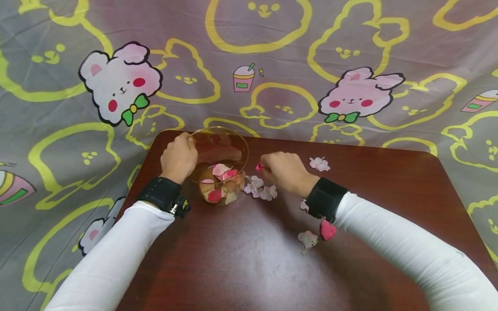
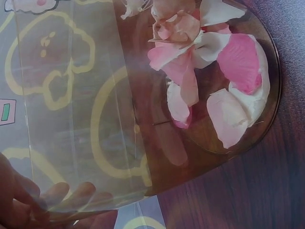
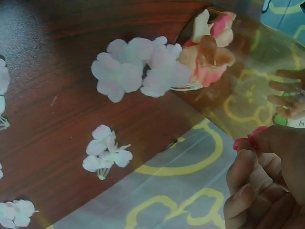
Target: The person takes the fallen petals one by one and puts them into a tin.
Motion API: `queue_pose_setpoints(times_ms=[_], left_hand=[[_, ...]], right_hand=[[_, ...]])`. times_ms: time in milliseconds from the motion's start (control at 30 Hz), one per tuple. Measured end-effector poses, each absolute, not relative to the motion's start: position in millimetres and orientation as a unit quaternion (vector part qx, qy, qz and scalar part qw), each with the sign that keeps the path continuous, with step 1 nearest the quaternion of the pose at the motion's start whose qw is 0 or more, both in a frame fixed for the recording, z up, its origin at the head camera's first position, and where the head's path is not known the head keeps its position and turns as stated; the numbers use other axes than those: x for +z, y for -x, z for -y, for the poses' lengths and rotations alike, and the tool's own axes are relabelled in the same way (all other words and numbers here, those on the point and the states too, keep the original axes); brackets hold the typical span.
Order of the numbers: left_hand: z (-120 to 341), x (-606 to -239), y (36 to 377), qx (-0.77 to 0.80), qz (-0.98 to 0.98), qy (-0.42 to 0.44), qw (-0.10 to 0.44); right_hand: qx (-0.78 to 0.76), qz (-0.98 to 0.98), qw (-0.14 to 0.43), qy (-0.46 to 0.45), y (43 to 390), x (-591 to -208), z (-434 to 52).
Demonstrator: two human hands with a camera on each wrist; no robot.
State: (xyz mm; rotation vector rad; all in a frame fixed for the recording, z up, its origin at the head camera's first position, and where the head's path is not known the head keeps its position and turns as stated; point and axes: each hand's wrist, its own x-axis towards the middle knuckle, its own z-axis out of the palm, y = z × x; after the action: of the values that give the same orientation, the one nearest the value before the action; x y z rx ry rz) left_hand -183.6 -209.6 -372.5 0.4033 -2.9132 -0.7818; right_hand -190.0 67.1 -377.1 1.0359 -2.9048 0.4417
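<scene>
clear amber container sits toward 10 o'clock on the dark reddish-brown table, its thin smooth wall see-through and its rim round. low inside it lies a loose heap of mixed petals, in white, cream, pale pink and stronger pink, broad and curled, some overlapping, with much of the wall above them bare. the left hand grips the rim at the container's 9 o'clock side; from the left wrist, some of its fingers show through the tinted wall. at 3 o'clock, just beside the container, the right hand pinches a small red-pink petal between thumb and forefinger, the other fingers curled in.

outside, at the container's 4 o'clock, a cluster of pale blossoms lies close by, each with rounded, matte lobes. one more single blossom rests at 3 o'clock, beyond the right hand. further out toward 4 o'clock are a deep pink petal, smooth-edged and oval, and a greyish-white blossom with a short stem. a soft grey cloth with yellow outlined animals hangs behind, slightly creased.
</scene>
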Motion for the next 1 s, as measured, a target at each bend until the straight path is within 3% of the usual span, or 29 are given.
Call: queue_pose_setpoints(times_ms=[533,1000], left_hand=[[208.9,-371.8,182.7,-0.259,0.955,-0.134,0.047],[208.6,-372.1,182.6,-0.257,0.956,-0.135,0.049]], right_hand=[[0.157,0.918,0.095,-0.353,187.3,-348.3,-52.7],[0.184,0.911,0.07,-0.362,176.8,-338.2,-32.3]])
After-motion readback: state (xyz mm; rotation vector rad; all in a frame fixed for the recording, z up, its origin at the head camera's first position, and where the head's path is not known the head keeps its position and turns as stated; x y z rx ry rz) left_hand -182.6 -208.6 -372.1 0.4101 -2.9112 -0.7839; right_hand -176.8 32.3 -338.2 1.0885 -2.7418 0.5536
